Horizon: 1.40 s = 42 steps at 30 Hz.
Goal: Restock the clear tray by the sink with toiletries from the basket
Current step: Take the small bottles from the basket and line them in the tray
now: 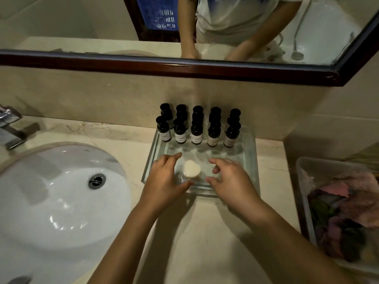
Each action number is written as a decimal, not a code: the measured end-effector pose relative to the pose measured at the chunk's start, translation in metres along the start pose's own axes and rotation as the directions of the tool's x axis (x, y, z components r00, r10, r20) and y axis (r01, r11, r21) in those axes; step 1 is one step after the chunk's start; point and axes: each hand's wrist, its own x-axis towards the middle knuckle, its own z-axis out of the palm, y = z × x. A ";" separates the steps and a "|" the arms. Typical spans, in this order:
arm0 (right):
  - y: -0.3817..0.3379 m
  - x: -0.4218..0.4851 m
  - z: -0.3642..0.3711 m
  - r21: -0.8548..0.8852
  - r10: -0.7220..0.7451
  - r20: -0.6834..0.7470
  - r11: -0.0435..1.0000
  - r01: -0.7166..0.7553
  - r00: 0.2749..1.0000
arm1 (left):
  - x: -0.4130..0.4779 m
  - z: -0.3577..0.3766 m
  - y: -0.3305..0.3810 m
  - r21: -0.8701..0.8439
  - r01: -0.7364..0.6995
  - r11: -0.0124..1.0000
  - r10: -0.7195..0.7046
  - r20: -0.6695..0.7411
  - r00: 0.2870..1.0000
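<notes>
A clear glass tray (249,140) lies on the marble counter to the right of the sink. Several small dark bottles (196,132) with pale labels stand in two rows along its back edge. A white heart-shaped soap (191,169) sits in the tray's front part, seemingly in a clear wrap or dish. My left hand (164,177) is just left of the soap with fingers spread and thumb near the tray's front rim. My right hand (229,177) hovers just right of it, fingers loosely curved and slightly blurred. Neither hand plainly grips anything.
A translucent plastic basket (301,181) with pink, purple and green soft items stands at the right edge of the counter. The white sink (61,191) and chrome tap (10,128) are at the left. A framed mirror (184,66) hangs above the backsplash.
</notes>
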 end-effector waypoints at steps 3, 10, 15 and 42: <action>-0.013 0.015 0.015 -0.048 -0.015 -0.024 0.999 0.014 1.000 | 0.011 0.001 -0.001 -0.011 -0.072 0.997 0.072 0.019 0.997; -0.034 0.035 0.037 -0.013 -0.052 0.002 0.999 0.052 0.999 | 0.024 -0.009 -0.030 -0.048 -0.085 0.995 0.081 -0.078 0.994; -0.052 0.049 0.053 -0.017 -0.057 -0.030 0.998 0.057 0.998 | 0.030 -0.014 -0.047 -0.038 -0.058 0.998 0.049 -0.204 0.978; -0.070 0.013 0.048 0.045 0.131 -0.148 0.991 -0.125 0.980 | 0.035 -0.033 -0.058 -0.008 -0.049 0.999 0.049 -0.032 0.998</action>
